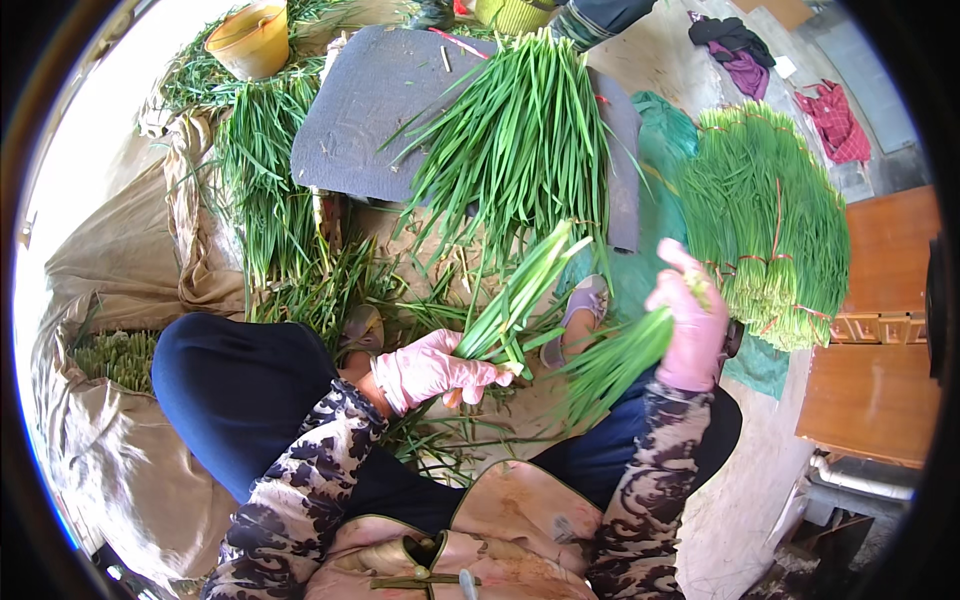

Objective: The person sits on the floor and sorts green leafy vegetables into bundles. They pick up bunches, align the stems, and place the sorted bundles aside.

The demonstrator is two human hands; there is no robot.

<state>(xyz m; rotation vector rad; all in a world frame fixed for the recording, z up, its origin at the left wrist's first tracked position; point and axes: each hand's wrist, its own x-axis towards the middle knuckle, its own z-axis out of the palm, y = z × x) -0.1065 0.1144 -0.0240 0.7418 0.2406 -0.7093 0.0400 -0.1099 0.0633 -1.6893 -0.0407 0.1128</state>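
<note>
My left hand (442, 367), in a pink glove, grips a small bunch of garlic chives (517, 292) whose pale stem ends point up and away from me. My gloved right hand (690, 330) is closed around another bunch of chives (622, 367); its green leaves hang down towards my knee and its pale ends show by the fingers. Beyond both hands, a large loose heap of chives (525, 150) lies on a grey mat-covered low table (360, 112), with leaves drooping over the near edge.
Tied chive bundles (765, 217) stand on green plastic sheeting (652, 210) at the right, near a wooden cabinet (877, 255). More chives (270, 165) and a yellow bucket (251, 41) are at the left. Loose leaves (322, 300) litter the floor. Another person's leg (600, 19) shows beyond the table.
</note>
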